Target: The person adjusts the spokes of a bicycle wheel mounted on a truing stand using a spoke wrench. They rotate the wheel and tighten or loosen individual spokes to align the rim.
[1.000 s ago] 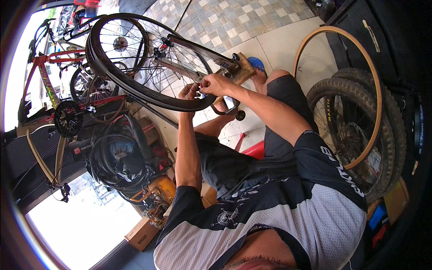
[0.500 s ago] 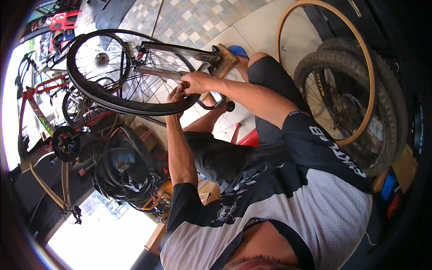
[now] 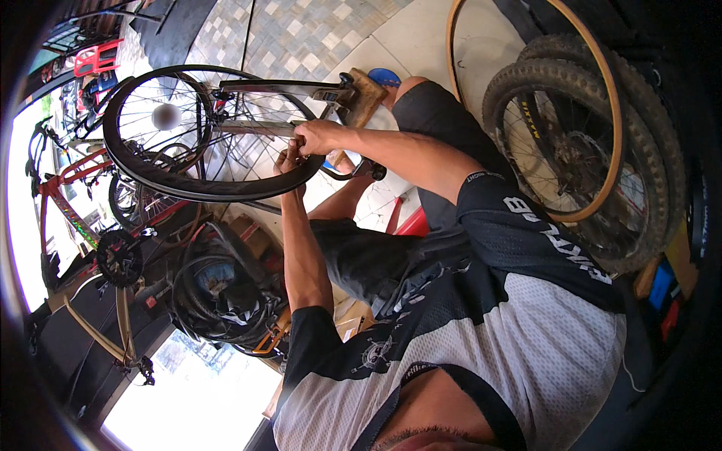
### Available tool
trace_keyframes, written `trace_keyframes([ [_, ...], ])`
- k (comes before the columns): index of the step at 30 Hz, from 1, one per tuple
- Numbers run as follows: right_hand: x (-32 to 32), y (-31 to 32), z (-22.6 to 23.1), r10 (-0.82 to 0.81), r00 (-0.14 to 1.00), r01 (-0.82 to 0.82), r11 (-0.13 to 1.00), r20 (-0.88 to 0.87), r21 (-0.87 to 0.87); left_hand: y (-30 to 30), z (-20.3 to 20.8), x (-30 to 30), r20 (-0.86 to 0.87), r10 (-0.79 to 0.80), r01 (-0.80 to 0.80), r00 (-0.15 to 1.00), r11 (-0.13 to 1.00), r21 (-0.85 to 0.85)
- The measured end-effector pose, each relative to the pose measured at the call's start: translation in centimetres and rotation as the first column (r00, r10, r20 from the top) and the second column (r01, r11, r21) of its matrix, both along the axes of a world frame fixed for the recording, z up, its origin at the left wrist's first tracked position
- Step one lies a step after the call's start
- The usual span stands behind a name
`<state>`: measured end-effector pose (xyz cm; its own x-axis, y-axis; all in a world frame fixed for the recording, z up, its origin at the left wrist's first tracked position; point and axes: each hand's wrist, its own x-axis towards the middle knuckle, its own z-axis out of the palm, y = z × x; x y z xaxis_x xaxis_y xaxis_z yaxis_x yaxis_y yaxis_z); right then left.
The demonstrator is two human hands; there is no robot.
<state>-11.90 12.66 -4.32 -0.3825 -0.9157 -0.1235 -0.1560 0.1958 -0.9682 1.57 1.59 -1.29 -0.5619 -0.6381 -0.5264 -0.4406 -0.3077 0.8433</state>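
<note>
A spoked bicycle wheel with a deep black rim (image 3: 226, 186) sits between the two metal arms of a wheel stand (image 3: 259, 128), which has a wooden block (image 3: 366, 101) at its base. My left hand (image 3: 290, 159) is at the near right part of the rim, fingertips pinched together. Just above it, my right hand (image 3: 320, 138) is closed beside the end of the stand's lower arm, its thumb side toward my left fingers. Whatever lies between the fingers of either hand is too small or covered to make out. A round blur hides part of the wheel near its hub.
Tan tyre (image 3: 611, 90) and knobby tyred wheels (image 3: 519, 83) lean at the right. A red bicycle frame (image 3: 75, 177) stands at the left. Below it are a crankset (image 3: 120, 258) and a heap of black tyres (image 3: 199, 293). My blue sandal (image 3: 384, 77) is beyond the wooden block.
The whole view has shifted a little. Both hands stay at the same part of the rim, and my left fingers sit slightly farther from my right hand.
</note>
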Motion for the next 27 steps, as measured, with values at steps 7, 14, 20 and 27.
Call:
trace_keyframes([
  [7, 0.3, 0.1, 0.3, -0.107, 0.994, 0.108, 0.994, 0.035, -0.02, -3.3, 2.2, 1.9, 0.063, 0.152, -0.143, 0.986, 0.982, -0.125],
  [14, -1.8, 1.1, 1.4, -0.227, 0.974, 0.227, 0.974, -0.018, 0.011, -8.6, 13.5, 1.6, -0.109, -0.062, -0.006, 0.992, 0.847, -0.532],
  [20, -2.3, 1.5, 1.8, -0.251, 0.968, 0.251, 0.968, -0.032, 0.014, -4.1, 23.7, -2.7, -0.314, 0.177, -0.331, 0.933, 0.767, -0.551],
  [27, -2.4, 2.6, 3.7, -0.2, 0.977, 0.203, 0.978, -0.068, 0.045, -2.7, 23.8, -2.0, -0.184, 0.108, -0.205, 0.977, 0.705, -0.679],
])
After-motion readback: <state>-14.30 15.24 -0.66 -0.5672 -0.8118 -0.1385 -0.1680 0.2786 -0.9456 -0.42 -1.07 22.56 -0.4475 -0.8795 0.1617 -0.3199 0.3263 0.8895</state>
